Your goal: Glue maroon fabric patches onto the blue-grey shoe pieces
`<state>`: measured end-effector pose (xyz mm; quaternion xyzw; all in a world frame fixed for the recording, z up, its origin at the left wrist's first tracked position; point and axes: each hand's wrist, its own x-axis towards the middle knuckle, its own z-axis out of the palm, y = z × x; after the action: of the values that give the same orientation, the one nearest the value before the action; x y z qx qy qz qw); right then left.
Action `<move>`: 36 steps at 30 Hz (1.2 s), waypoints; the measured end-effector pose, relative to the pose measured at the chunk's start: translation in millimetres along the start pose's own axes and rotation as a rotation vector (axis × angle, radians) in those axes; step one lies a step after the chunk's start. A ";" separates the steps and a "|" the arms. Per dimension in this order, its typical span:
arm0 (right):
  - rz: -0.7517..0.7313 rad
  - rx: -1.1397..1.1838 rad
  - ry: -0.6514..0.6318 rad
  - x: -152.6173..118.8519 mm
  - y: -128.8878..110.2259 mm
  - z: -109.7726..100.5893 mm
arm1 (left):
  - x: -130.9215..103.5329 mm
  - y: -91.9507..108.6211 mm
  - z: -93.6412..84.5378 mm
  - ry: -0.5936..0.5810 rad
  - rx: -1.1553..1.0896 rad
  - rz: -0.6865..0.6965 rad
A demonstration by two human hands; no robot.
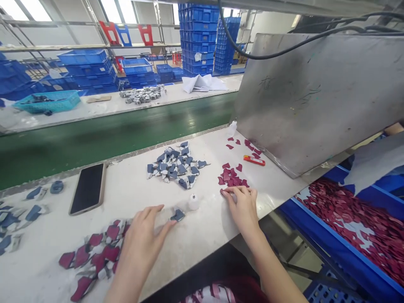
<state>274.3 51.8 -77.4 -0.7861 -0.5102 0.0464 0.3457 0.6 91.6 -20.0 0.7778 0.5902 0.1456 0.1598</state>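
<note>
My left hand [147, 235] is over the white tabletop with thumb and fingers spread apart, its thumb tip beside a single dark blue piece [177, 215]. A small white bottle [193, 202] stands just beyond that piece. My right hand [241, 206] has its thumb and index finger together on a small maroon piece [222, 191] at the near edge of a maroon pile [232, 176]. Behind both hands lies a heap of blue and white pieces [176, 162]. Maroon pieces with white parts [97, 256] lie left of my left hand, partly hidden by it.
A phone [88, 188] lies at the left, near more blue pieces [34, 212]. An orange-red lighter [254, 160] is by the metal panel [315, 92]. A blue bin [350, 252] of maroon pieces stands at the right. A green conveyor belt [126, 130] runs behind the table.
</note>
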 end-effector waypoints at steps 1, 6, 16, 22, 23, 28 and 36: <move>0.008 0.005 -0.020 1.1 -0.5 0.3 | -9.8 -0.7 10.4 -0.001 -0.020 -0.014; -0.005 0.029 -0.070 -1.5 -9.4 -2.7 | -22.1 8.9 48.3 0.148 -0.188 -0.045; -0.058 0.691 -0.176 -70.3 -78.9 -22.6 | -44.7 23.8 42.6 0.180 -0.959 -0.292; -0.025 0.930 -0.220 -70.2 -104.7 -22.6 | -55.4 33.4 30.0 0.302 -1.101 -0.302; 0.002 0.944 -0.233 -69.1 -106.0 -22.3 | -56.6 34.7 28.0 0.317 -1.095 -0.299; 0.073 0.973 -0.296 -68.0 -106.2 -19.7 | -60.3 36.1 23.6 0.351 -1.077 -0.273; 0.056 0.956 -0.275 -67.9 -106.4 -12.7 | -59.8 25.7 27.5 0.289 -1.058 -0.242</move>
<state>165.5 14.4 -23.9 -0.5396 -0.4515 0.3875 0.5957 18.8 25.3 -36.4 0.4904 0.5376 0.5078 0.4612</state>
